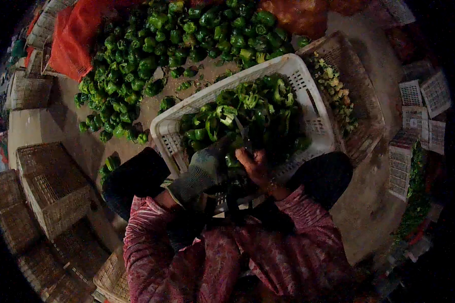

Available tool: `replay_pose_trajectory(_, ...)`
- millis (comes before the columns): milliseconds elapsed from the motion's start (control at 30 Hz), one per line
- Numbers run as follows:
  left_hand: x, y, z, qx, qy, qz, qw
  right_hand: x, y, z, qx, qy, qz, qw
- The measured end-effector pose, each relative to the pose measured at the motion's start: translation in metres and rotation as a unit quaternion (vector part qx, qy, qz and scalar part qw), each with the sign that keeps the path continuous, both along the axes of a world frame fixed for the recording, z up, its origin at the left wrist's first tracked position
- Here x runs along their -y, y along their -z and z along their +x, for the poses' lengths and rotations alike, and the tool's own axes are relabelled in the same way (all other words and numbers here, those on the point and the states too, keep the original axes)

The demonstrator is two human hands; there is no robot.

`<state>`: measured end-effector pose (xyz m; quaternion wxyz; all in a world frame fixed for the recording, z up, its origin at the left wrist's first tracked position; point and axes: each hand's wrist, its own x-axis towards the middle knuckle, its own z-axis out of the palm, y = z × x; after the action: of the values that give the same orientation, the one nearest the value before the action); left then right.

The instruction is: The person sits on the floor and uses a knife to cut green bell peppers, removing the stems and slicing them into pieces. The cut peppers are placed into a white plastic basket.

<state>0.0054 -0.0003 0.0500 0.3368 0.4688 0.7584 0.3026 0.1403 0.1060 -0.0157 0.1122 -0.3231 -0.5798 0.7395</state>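
Note:
My left hand (206, 163), in a grey knit glove, is over the near side of a white plastic crate (227, 81). Its fingers curl around a green bell pepper (233, 161), partly hidden in shadow between both hands. Bare and close beside it, my right hand (254, 166) grips a knife (242, 127), whose blade points away from me over the crate. Inside the crate lie many green bell peppers (227, 97), several of them cut open with pale insides showing. The crate sits tilted between my knees.
A large heap of whole green peppers (136, 72) covers the floor beyond the crate, next to a red mesh sack (70, 45). Right of the crate, a brown crate (364, 87) holds pale pepper cores (333, 83). Stacked crates (53, 181) stand at left, others (415, 121) at far right.

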Motion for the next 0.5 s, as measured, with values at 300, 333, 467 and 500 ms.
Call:
replay_pose_trajectory(300, 0.001, 0.014, 0.009, 0.052, -0.045, 0.139, 0.988, -0.005, -0.044, -0.01, 0.08, 0.005, -0.021, 0.997)
replay_pose_trajectory(333, 0.0, 0.013, 0.009, 0.037, -0.046, 0.152, 0.987, -0.002, -0.039, -0.01, 0.031, 0.017, -0.001, 0.999)
replay_pose_trajectory(467, -0.002, 0.012, 0.007, -0.036, -0.03, 0.196, 0.979, 0.001, -0.004, -0.002, -0.115, 0.008, 0.073, 0.991)
replay_pose_trajectory(500, -0.002, 0.013, 0.007, -0.055, -0.021, 0.206, 0.977, 0.0, 0.005, 0.003, -0.123, -0.001, 0.048, 0.991)
